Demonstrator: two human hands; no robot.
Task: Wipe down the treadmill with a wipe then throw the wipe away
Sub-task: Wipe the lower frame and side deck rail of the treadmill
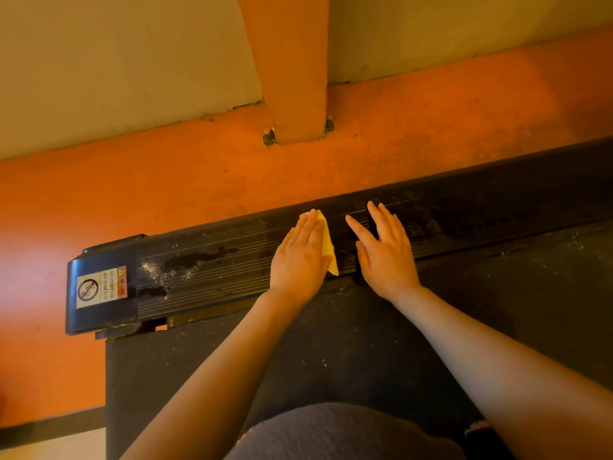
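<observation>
Two of your hands lie flat on the treadmill's black side rail point(205, 270), and the wipe point(328, 247) sits under one of them. Your left hand point(300, 260) presses down on the wipe with fingers straight and close together, palm flat, forearm reaching in from the lower left. Your right hand point(384, 254) rests just beside it on the bare rail, fingers straight and slightly fanned, the index finger angled toward the left hand; it holds nothing, and its forearm comes in from the lower right.

The wipe is pale yellow and mostly covered: you can see only a narrow strip along the thumb side of your left hand and a small corner past the fingertips. It lies about midway along the visible rail.

The rail is ribbed lengthwise and shows dark wet patches, with pale dusty specks toward its left end. That end carries a black end cap point(99, 287) with a warning sticker point(101, 288) reading "No stepping on surface". Nearer to you runs the dark treadmill belt point(331, 346), dotted with light crumbs. Beyond the rail lies an orange floor point(166, 180), where an orange post point(295, 94) is bolted down against a beige wall point(116, 61).
</observation>
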